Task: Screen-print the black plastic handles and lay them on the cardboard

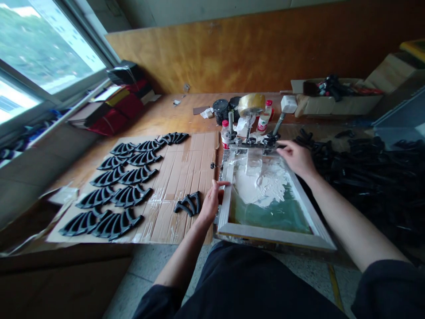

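A screen printing frame (280, 240) lies in front of me, its green mesh (265, 217) partly covered with white ink (265, 186). My left hand (210, 201) is at its left side, index finger across the rim and the other fingers partly hidden by the edge. At the back right corner, beside the metal hinge clamp (254, 145), my right hand (294, 157) has its fingers bent together; what lies between them is too small to make out. A white-smeared squeegee (254, 161) rests at the back of the mesh. One black curved handle (189, 204) lies left of my left hand.
Rows of black curved handles (121, 198) lie on a cardboard sheet (172, 173) to the left. Bottles (264, 120), a tape roll (251, 104) and a black tub (221, 110) stand behind the clamp. Dark parts (352, 173) heap at right, before a carton (338, 104).
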`<state>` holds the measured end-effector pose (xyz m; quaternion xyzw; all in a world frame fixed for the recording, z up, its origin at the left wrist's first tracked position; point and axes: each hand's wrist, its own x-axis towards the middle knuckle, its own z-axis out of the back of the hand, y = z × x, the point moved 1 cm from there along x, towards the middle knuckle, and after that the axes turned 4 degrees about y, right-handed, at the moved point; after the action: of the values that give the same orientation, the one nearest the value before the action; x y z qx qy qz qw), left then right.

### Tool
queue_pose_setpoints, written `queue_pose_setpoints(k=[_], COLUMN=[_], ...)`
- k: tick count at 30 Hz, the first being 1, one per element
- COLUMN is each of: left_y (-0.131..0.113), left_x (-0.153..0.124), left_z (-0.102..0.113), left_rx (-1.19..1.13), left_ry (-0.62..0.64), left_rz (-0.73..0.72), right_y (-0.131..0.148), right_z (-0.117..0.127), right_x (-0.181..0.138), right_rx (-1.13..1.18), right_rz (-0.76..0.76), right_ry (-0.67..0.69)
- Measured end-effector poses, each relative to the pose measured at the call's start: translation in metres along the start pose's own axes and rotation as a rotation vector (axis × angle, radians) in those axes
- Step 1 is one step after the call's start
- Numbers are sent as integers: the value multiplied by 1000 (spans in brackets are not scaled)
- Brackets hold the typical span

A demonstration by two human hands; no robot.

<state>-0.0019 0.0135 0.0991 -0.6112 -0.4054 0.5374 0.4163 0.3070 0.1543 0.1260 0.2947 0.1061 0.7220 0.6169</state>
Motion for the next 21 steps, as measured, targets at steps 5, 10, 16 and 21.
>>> queue_pose_setpoints(k=[5, 10, 16, 21], left_y=[-62, -82, 17, 77], left_x=[24, 41, 3, -20], left_z=[-16, -34, -68, -68], left_rx=[-210, -212, -337, -538], left_ry=[-54, -79, 105, -10], left_rz=[-287, -397, 249, 331], right_y=[-56, -9, 49, 85], right_z=[-2, -73, -96, -90], right_x=[-37, -104, -129, -147], right_rx=[-91, -157, -208, 170], right_rz=[-119, 185, 46, 312], right_ry=[-5, 314, 443, 551])
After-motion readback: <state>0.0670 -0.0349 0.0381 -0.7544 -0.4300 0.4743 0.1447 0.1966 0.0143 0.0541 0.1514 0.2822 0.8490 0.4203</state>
